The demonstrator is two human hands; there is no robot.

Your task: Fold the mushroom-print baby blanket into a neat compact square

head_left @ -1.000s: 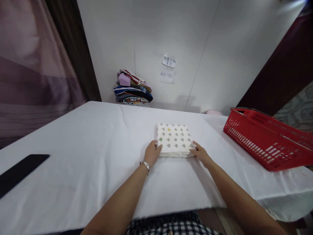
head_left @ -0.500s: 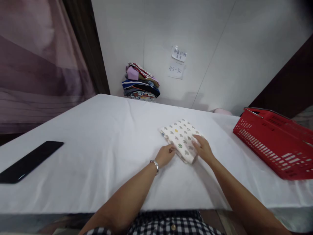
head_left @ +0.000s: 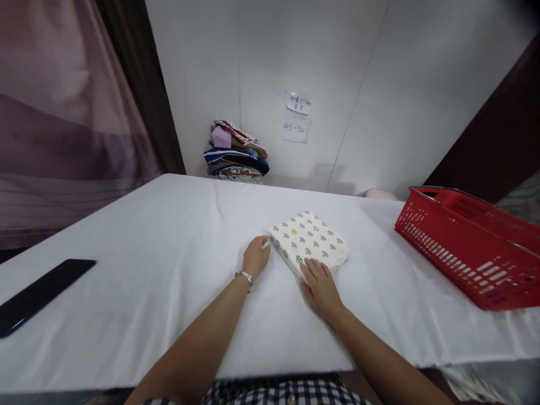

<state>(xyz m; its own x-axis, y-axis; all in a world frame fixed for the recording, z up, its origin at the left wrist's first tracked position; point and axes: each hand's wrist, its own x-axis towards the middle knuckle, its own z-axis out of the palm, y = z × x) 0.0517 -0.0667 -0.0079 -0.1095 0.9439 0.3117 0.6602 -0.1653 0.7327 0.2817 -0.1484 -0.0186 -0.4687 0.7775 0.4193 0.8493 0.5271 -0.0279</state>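
Note:
A folded white cloth with a grey mushroom-like print lies on the table in front of me, a few of its motifs yellow or green. My left hand, with a silver bracelet at the wrist, is closed in a pinch at the cloth's left corner. Laid flat on the near corner of the cloth is my right hand, its fingers stretched out over the top layer. The fabric under the right palm is hidden.
A red plastic basket stands at the table's right side. On the left lies a flat black object. Behind the far edge rises a stack of folded clothes. Paper notes hang on the wall; the table wears a white cloth.
My left hand has moved from the cloth's near-left edge to its left corner. My right hand has slid from the right side to the near corner. The view has shifted slightly.

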